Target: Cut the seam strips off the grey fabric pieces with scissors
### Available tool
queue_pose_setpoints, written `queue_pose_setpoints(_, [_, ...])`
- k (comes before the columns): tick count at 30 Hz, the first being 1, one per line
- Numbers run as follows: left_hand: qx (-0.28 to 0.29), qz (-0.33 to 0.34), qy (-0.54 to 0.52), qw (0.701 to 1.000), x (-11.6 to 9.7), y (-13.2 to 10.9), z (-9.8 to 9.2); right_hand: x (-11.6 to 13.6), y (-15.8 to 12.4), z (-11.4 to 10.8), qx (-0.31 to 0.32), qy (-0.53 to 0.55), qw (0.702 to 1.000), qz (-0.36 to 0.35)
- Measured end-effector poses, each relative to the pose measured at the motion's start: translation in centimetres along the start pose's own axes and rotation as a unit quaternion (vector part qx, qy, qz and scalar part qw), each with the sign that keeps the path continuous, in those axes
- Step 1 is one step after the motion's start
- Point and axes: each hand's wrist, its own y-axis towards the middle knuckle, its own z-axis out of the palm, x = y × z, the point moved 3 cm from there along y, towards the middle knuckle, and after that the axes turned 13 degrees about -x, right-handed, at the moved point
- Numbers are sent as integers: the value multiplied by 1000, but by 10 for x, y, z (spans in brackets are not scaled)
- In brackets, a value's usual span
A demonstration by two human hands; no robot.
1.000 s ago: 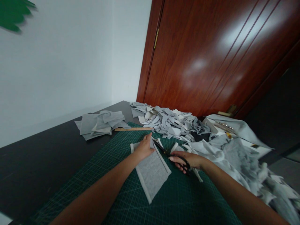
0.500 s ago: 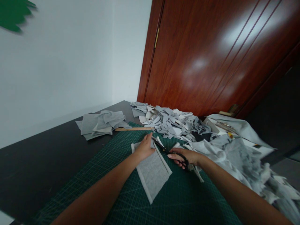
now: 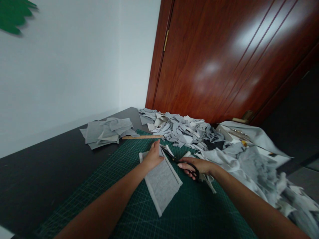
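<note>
A piece of grey fabric [image 3: 163, 187] with curled edges lies on the green cutting mat [image 3: 124, 166]. My left hand [image 3: 153, 157] grips it near its top edge, fingers together and thumb resting on the cloth. From the right, my right hand [image 3: 195, 166] is closed around black-handled scissors [image 3: 175, 160]. Their blades point up and left, along the fabric's upper right edge and close to my left fingertips. A thin strip [image 3: 168, 149] of the cloth curls beside the blades. Whether the blades are apart is too small to tell. Some narrow scraps [image 3: 211, 186] lie under my right wrist.
At the back lies a heap of grey fabric scraps [image 3: 176, 127]. A stack of grey cloth pieces [image 3: 107, 131] sits left on the dark table [image 3: 62, 156], near a wooden ruler [image 3: 142, 137]. More cloth [image 3: 251, 166] and a white box [image 3: 279, 160] fill the right side.
Almost nothing differs. The scissors and both hands have shifted very slightly left and the fabric stays in place, still held by my left hand.
</note>
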Motion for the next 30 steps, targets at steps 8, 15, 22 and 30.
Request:
queue_pose_setpoints(8, [-12,1,-13,1000,2,0,1,6,13,-2,10,-13,1000,-3])
queue_pose_setpoints(15, [-15,0,-3,1000,1,0,0,8,16,-7,6,-27,999,-17])
queue_pose_setpoints(22, [-11,-13,9,1000,-1,0,-1,7,16,-10,13,-43,999,-18])
queue_pose_setpoints(30, [-34,-14,-28,999,3,1,-2,16,22,-14,37,-84,996,-18])
